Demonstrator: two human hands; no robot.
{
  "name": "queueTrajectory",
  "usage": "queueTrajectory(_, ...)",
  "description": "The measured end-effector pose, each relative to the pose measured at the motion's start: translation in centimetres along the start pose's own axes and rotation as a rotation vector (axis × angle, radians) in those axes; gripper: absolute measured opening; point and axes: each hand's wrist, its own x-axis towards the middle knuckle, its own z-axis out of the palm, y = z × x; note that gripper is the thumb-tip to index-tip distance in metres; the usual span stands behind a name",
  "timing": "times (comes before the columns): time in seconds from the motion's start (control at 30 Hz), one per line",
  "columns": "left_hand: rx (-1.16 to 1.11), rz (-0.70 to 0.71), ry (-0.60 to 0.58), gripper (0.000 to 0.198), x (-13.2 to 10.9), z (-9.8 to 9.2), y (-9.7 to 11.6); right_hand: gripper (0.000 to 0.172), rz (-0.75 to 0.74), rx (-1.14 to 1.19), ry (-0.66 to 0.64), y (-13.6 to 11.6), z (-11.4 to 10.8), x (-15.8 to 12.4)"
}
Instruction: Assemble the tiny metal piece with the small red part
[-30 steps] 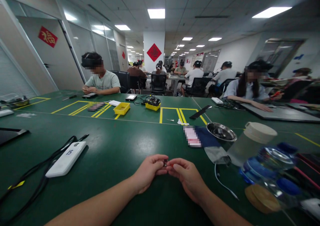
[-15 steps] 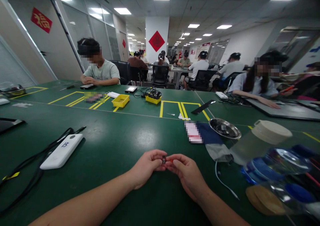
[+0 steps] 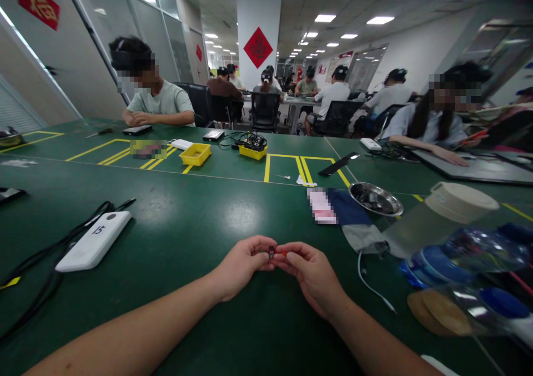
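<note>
My left hand (image 3: 240, 265) and my right hand (image 3: 313, 276) meet just above the green table (image 3: 187, 226), fingertips pinched together. Between them they hold a tiny dark part with a red-orange bit (image 3: 275, 251); its exact shape is too small to make out. Both hands are closed on it. To the right of my hands lie a metal bowl (image 3: 375, 199) with small dark pieces in it, a dark blue cloth (image 3: 347, 209) and a thin white cable (image 3: 370, 287).
A white power bank marked 15 (image 3: 92, 240) with black cables lies at left. Clear bottles with blue caps (image 3: 458, 259) and a beige-lidded jar (image 3: 458, 202) crowd the right. Yellow trays (image 3: 195, 154) sit farther back. Several other people work at the surrounding tables.
The view has tilted down and the scene has shifted up and left in the frame. My hands stay pinched together on the small part, nearly unmoved on the table.
</note>
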Motion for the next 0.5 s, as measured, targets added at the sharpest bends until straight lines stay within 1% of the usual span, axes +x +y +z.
queueTrajectory(0.27,0.037,0.032,0.047,0.028,-0.04,0.16,-0.18,0.019,-0.033,-0.043,-0.037,0.56,-0.38,0.16)
queueTrajectory(0.4,0.022,0.01,0.071,0.03,-0.1,0.35,0.06,0.021,-0.051,-0.081,-0.034,0.63,-0.44,0.19)
queueTrajectory(0.5,0.01,-0.009,0.059,0.029,-0.07,0.27,0.06,0.019,-0.04,-0.076,-0.019,0.45,-0.31,0.15)
